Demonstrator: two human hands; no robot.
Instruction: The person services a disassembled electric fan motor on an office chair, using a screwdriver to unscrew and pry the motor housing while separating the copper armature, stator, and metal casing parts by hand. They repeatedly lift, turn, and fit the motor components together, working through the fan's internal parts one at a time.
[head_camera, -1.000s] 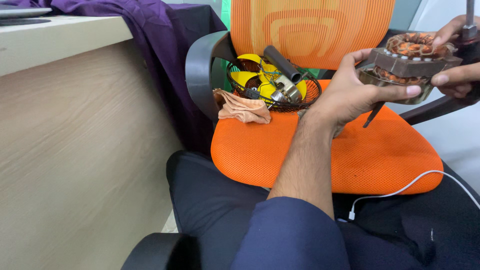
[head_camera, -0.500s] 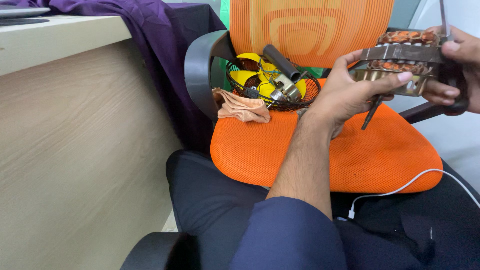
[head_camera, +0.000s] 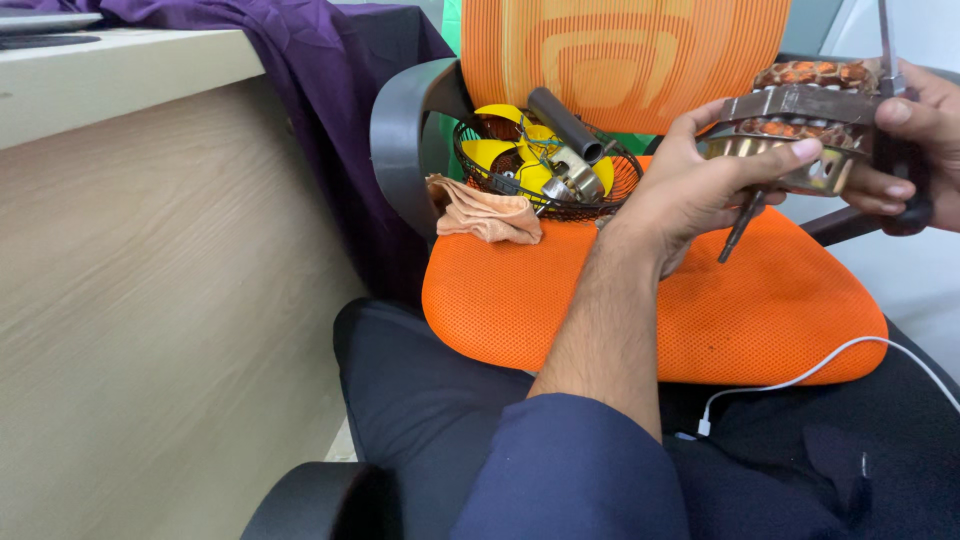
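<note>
- Copper-wound metal motor stator (head_camera: 800, 125), with steel laminations and a silvery housing beneath, is being held up in the air over the orange mesh seat of an office chair (head_camera: 640, 300), between both hands.
- Left hand (head_camera: 700, 185) is wrapping around the stator's near side, its grip closing on the housing with the thumb lying along the lower rim.
- Right hand (head_camera: 915, 150) is clasping the far side, its grip tightening on the stator and on a thin dark tool whose handle is showing below the fingers.
- Black wire fan guard (head_camera: 545, 175) is lying at the back of the seat, holding yellow fan blades (head_camera: 510, 150) and a grey shaft.
- Peach cloth (head_camera: 485, 212) is lying just beside the guard.
- White cable (head_camera: 800, 380) is trailing across the seat's front edge.
- Purple fabric (head_camera: 310, 60) is draping over the pale wooden bench (head_camera: 150, 250) on the left.
</note>
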